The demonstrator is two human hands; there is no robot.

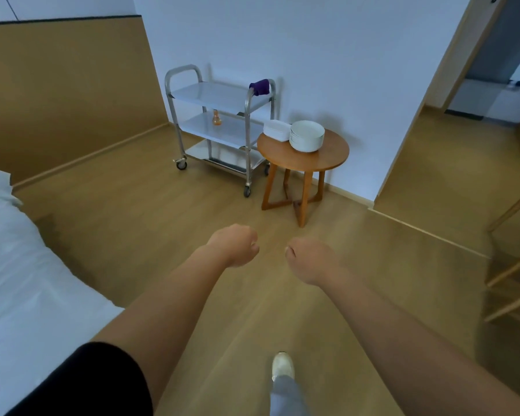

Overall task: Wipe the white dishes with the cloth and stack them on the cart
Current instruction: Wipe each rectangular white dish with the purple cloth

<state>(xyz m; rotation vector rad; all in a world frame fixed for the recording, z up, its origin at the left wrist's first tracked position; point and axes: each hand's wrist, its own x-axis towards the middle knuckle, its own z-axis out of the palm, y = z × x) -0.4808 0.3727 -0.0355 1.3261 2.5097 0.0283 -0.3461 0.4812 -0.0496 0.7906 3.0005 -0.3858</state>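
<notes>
Dishes (306, 136) sit stacked at the round table's (327, 159) back edge. Left hand (236, 246) and right hand (308, 259) are fisted, empty. First take the cloth (260, 87) off the cart (219, 96) handle.

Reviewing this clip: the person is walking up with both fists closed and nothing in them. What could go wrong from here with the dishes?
1. The tall stack of round plates stands near the edge of the small round table; a bump while lifting could tip it.
2. The purple cloth hangs on the cart handle, so wiping could get skipped.
3. The cart has wheels and might roll while being loaded.
</notes>
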